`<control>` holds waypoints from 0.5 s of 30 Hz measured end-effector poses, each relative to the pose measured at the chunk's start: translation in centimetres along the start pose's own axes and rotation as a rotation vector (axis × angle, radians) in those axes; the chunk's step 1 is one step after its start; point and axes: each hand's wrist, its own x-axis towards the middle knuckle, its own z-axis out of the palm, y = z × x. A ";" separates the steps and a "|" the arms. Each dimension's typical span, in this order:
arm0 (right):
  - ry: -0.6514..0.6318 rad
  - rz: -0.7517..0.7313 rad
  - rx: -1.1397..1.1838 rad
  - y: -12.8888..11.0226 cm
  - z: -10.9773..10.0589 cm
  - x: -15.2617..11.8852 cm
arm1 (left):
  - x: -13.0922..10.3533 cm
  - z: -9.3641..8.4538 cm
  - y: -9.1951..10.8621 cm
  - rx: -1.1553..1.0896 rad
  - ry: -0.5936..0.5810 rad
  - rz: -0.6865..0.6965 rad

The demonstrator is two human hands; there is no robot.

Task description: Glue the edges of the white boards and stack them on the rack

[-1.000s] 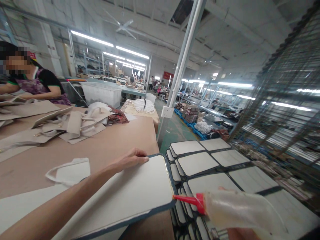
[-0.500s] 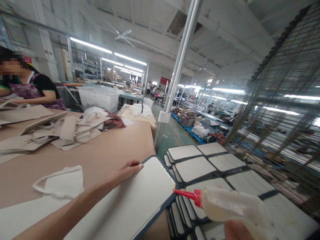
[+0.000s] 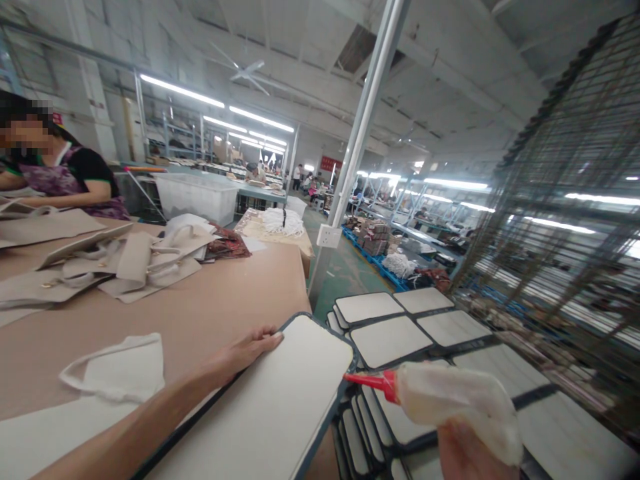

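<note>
My left hand [image 3: 247,349] rests flat on the far left edge of a white panel with a dark blue border [image 3: 280,407], which lies on the brown table [image 3: 210,300] and sticks out past its right edge. A soft clear glue bottle [image 3: 455,400] with a red nozzle is gripped in my right hand [image 3: 467,453]. The nozzle tip [image 3: 350,378] touches the panel's right edge near its far corner.
Several more white panels [image 3: 395,340] lie spread on a rack to the right of the table. A white cloth piece [image 3: 120,370] lies near my left arm. Beige bag parts [image 3: 125,260] are piled farther left, where another person [image 3: 55,170] sits. A metal pole [image 3: 357,147] and wire racks [image 3: 565,200] stand beyond.
The panel has shifted slightly, and the nozzle tip has stayed at its right edge, moving a little toward the far corner. My left hand stays on the panel.
</note>
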 end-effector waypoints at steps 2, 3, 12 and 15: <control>-0.039 0.018 0.064 0.0 0.2 0.2 | -0.1 0.1 0.0 -0.007 0.010 0.001; -0.045 0.049 0.095 -0.1 0.4 0.1 | -0.1 0.1 0.0 -0.010 0.012 -0.001; -0.023 0.070 0.055 2.0 -0.7 -0.6 | 0.2 0.0 -0.1 -0.032 -0.027 -0.032; -0.040 0.058 -0.014 3.6 -1.9 -0.6 | 0.2 0.1 0.2 -0.016 -0.031 -0.008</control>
